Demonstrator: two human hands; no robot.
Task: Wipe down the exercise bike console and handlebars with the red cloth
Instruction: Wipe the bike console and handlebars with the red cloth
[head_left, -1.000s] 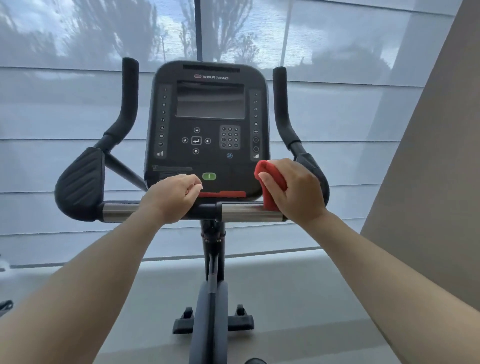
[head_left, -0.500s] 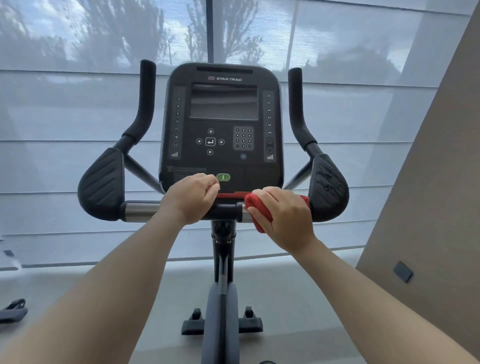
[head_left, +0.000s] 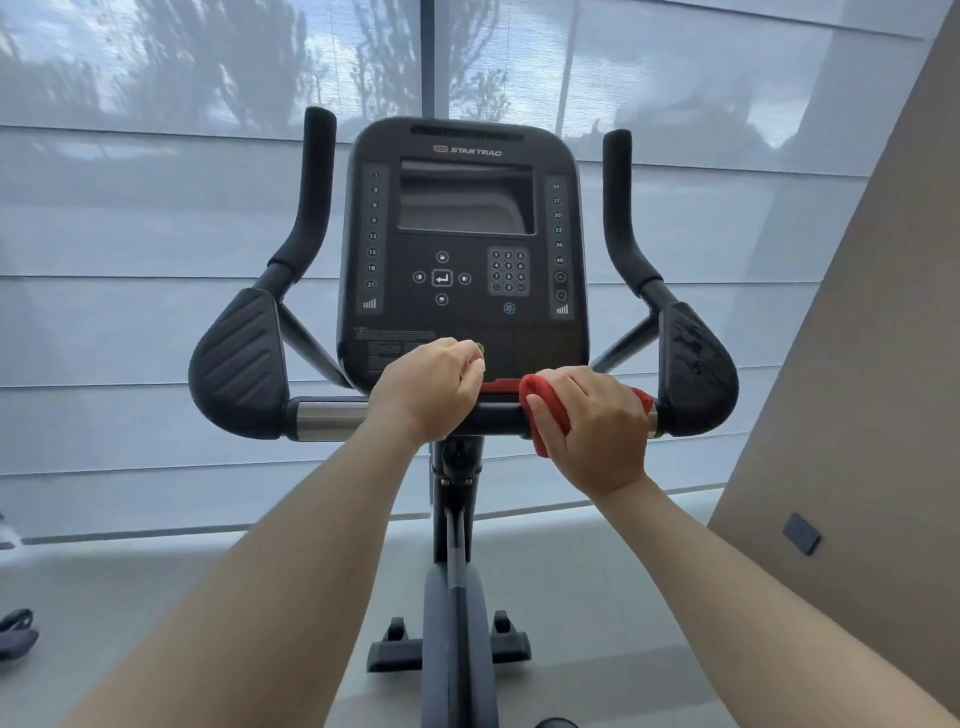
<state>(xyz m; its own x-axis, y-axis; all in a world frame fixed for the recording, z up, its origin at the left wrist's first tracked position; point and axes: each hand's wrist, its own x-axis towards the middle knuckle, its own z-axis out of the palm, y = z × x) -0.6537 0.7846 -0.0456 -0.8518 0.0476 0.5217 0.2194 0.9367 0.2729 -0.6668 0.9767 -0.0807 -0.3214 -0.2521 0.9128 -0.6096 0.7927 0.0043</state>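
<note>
A pale floor (head_left: 597, 571) runs under the bike (head_left: 457, 597) to a wide window (head_left: 156, 208) covered by a sheer blind, with blurred trees and sky showing through. A beige wall (head_left: 857, 364) slants up at 3 o'clock, carrying a small dark plate (head_left: 801, 533) low down. At 8 o'clock a dark object (head_left: 18, 631) lies on the floor, cut off by the frame edge and too unclear to identify.

The console (head_left: 462, 249) stands at 12 o'clock of the hands, its screen dark, its keypad and arrow keys legible. The handlebars (head_left: 322, 418) cross below it, with padded rests at 9 and 3 o'clock and upright horns behind.

The left hand (head_left: 428, 387) is curled closed over the bar's centre, just under the console's lower edge; it hides most of a green button, and its fingertips cannot be seen. The right hand (head_left: 589, 426) is wrapped around the bar at 3 o'clock of the left, gripping the cloth (head_left: 535, 400) tight against it. The cloth encircles the bar beneath the palm, showing red at both sides of the hand, just beside the right rest. A red strip on the console's lower edge sits partly hidden between the hands. The bike's base is partly cut off at 6 o'clock.
</note>
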